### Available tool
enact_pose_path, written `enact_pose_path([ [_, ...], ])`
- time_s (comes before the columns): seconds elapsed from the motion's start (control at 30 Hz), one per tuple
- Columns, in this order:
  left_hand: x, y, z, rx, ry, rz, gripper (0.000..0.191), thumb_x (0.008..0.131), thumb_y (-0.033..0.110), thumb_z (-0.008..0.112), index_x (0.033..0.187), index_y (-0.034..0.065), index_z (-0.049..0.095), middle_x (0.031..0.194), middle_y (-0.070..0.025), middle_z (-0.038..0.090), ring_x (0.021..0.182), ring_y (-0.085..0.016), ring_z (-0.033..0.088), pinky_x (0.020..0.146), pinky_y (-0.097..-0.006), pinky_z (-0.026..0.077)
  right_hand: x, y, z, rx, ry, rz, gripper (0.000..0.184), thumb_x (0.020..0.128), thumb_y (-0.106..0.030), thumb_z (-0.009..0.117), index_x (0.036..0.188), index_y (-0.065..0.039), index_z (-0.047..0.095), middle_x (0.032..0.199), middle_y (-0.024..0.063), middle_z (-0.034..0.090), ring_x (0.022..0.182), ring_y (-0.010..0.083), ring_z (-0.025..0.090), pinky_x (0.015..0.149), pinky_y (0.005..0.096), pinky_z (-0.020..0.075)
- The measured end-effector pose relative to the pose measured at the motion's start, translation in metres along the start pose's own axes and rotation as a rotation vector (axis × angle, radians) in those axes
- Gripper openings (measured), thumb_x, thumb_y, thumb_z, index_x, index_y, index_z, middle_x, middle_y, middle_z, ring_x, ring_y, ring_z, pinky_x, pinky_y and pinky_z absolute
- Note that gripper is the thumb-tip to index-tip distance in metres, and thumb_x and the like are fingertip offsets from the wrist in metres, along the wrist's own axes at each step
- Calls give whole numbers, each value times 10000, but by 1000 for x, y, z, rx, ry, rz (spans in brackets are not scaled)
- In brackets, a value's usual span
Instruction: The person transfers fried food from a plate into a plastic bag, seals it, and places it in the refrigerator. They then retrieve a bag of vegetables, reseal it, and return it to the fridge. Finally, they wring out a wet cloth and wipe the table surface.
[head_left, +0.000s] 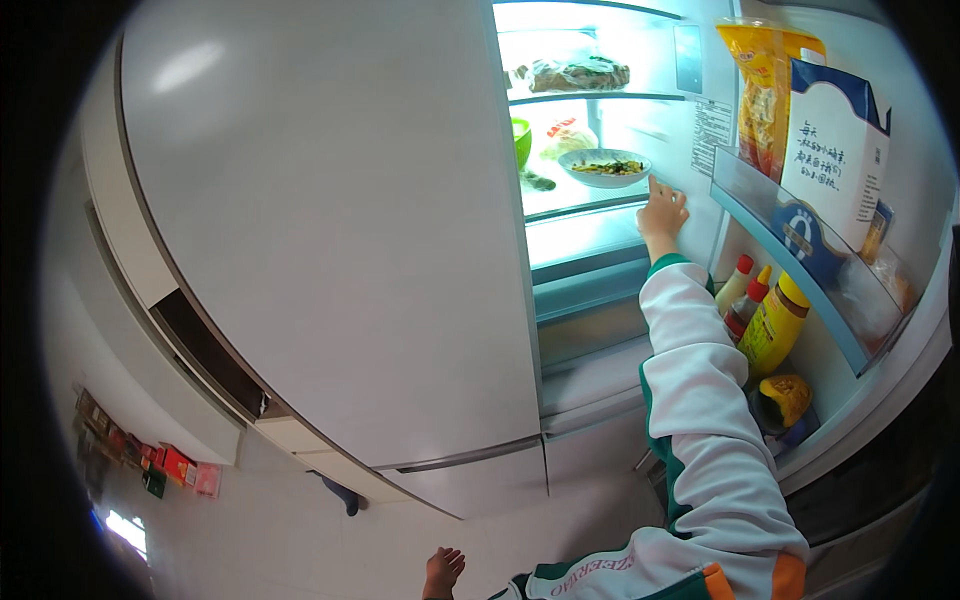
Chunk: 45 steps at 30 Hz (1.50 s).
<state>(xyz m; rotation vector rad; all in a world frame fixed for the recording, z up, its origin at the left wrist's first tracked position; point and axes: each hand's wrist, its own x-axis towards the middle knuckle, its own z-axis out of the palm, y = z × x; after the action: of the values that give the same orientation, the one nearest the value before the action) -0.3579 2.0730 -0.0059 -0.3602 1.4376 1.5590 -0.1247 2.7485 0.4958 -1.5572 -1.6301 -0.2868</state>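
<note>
My right hand (664, 212) reaches into the lit refrigerator compartment, its index fingertip at the right rim of a shallow bowl (606, 178). Whether the fingertip touches the rim is hard to tell. Cooked food with green bits (611, 167) lies in the bowl, which rests on a glass shelf (585, 204). Behind it sits a clear plastic bag (574, 140) with red print. A green bowl (522, 142) and a dark green vegetable (538, 181) are to its left. Low in the view, my left hand (444, 566) hangs above the floor, holding nothing, fingers slightly bent.
The closed left refrigerator door (337, 225) fills the middle. On the opened right door, a clear bin (787, 225) holds a white carton (836, 150) and a yellow bag (761, 97). Below stand a yellow bottle (772, 330) and cut pumpkin (787, 397). A wrapped package (577, 75) occupies the upper shelf.
</note>
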Motion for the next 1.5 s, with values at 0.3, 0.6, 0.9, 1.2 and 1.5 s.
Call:
enact_pose_path([
  [0.3, -3, 6, 18, 28, 2, -25, 453, 1002, 321, 379, 1252, -51, 445, 1201, -198, 568, 1053, -341, 583, 881, -429, 505, 2, 0, -14, -66, 40, -102, 392, 781, -132, 590, 1160, -200, 664, 1213, -6, 574, 1130, 288, 447, 946, 439, 382],
  [0.6, -3, 9, 42, 95, -29, -40, 456, 1002, 317, 377, 1265, -50, 440, 1195, -203, 572, 1016, -347, 600, 861, -430, 515, -7, 8, -6, 152, 248, -219, 234, 804, -123, 559, 988, -63, 691, 1031, 65, 674, 1044, 269, 530, 973, 354, 367],
  [0.9, 0, 1, 35, 75, -34, -89, 469, 1011, 356, 378, 1296, -14, 428, 1263, -176, 539, 1100, -332, 551, 917, -442, 473, -11, 8, -3, 269, 373, -290, 157, 867, -122, 558, 905, -64, 699, 993, 69, 679, 1010, 283, 542, 901, 372, 435],
  [1.2, -10, -5, 19, 71, 5, -82, 459, 1010, 360, 385, 1273, -12, 446, 1230, -169, 559, 1069, -333, 570, 895, -435, 487, -10, 2, -20, 271, 311, -274, 94, 841, -93, 579, 843, -73, 671, 889, 59, 670, 907, 271, 567, 811, 361, 471],
  [1.5, -24, -9, 20, 56, -32, -40, 448, 1001, 335, 399, 1241, -37, 464, 1156, -188, 593, 1009, -326, 605, 841, -415, 521, -104, -53, -25, 1223, 230, 233, 269, 976, -213, 440, 801, -38, 544, 739, 106, 588, 676, 299, 550, 670, 395, 446],
])
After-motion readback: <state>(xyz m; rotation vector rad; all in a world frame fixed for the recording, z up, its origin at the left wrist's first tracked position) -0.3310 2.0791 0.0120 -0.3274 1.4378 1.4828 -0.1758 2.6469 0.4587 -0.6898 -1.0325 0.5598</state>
